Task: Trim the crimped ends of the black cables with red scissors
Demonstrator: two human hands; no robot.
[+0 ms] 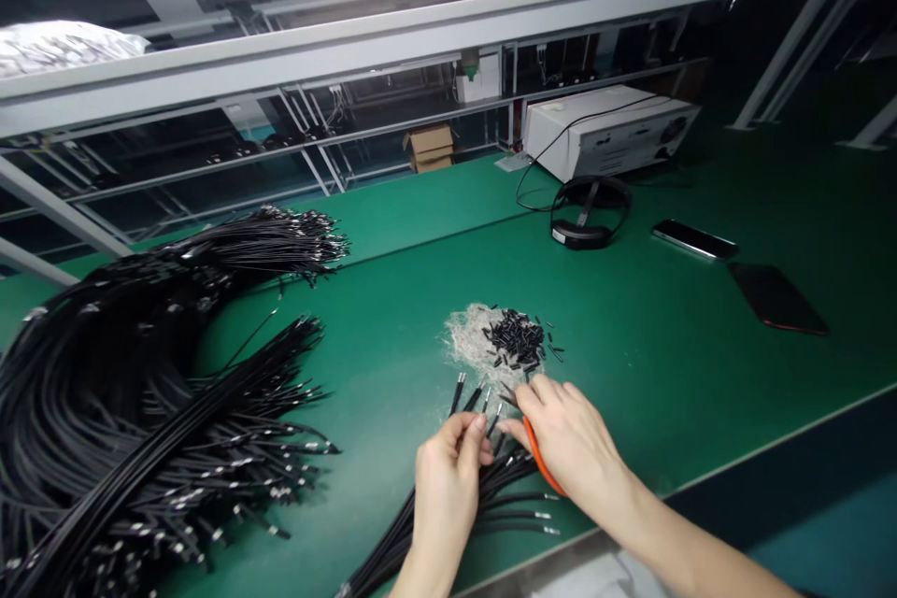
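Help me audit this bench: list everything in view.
Cables: many, black, left, centre
Short pieces: many, black, centre
Strands: uncountable, whitish, beneath pieces
Tool: one, orange-handled, front centre
Headset: one, black, behind pieces
Phone: one, dark, right
Slab: one, dark, red-edged, right
Cased unit: one, white, rear
Carton: one, brown, background
Worktop: at least one, green, underneath
Bars: several, grey, top, background
Bundle: one, silvery, upper left
Left hand: one, at cables
Right hand: one, holding tool
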